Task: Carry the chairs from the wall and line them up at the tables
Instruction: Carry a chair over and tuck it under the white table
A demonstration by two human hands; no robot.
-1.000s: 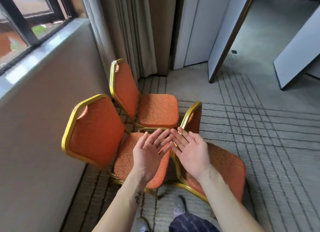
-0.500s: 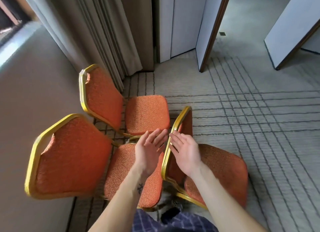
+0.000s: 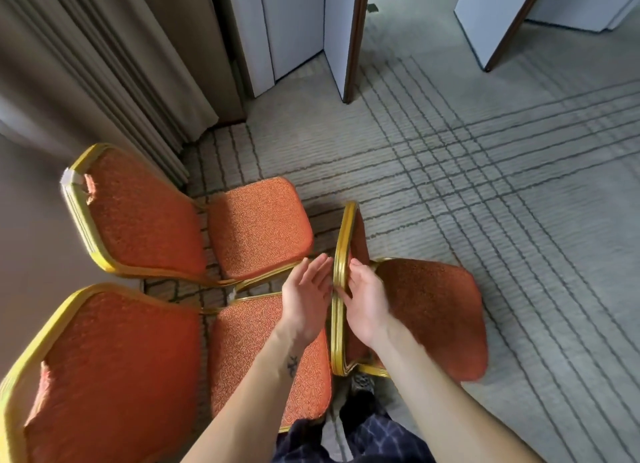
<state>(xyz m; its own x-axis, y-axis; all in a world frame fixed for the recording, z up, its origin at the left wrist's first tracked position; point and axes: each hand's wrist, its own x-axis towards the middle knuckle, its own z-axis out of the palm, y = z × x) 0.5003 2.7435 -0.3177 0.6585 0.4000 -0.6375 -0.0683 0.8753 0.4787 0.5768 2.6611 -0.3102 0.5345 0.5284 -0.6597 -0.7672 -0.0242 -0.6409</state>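
Observation:
Three orange upholstered chairs with gold frames stand close together on the carpet. The right chair [image 3: 433, 317] shows its backrest edge-on, seat pointing right. My left hand [image 3: 306, 300] is held flat and open just left of that backrest's gold frame, palm toward it. My right hand [image 3: 365, 303] lies on the other side, fingers fairly straight, fingertips touching the frame. The far chair [image 3: 259, 227] and the near left chair [image 3: 114, 376] stand with their backs to the wall, untouched.
A beige wall [image 3: 27, 220] and pleated curtain [image 3: 121, 64] close off the left. White folding partition panels [image 3: 294, 29] stand at the back, with another panel [image 3: 485, 12] at far right. Lined grey carpet [image 3: 502, 185] stretches to the right. My shoe [image 3: 360, 383] is under the right chair.
The view has swung right, away from the window. My hands, held palms-up over the chairs before, have dropped to either side of the right chair's backrest.

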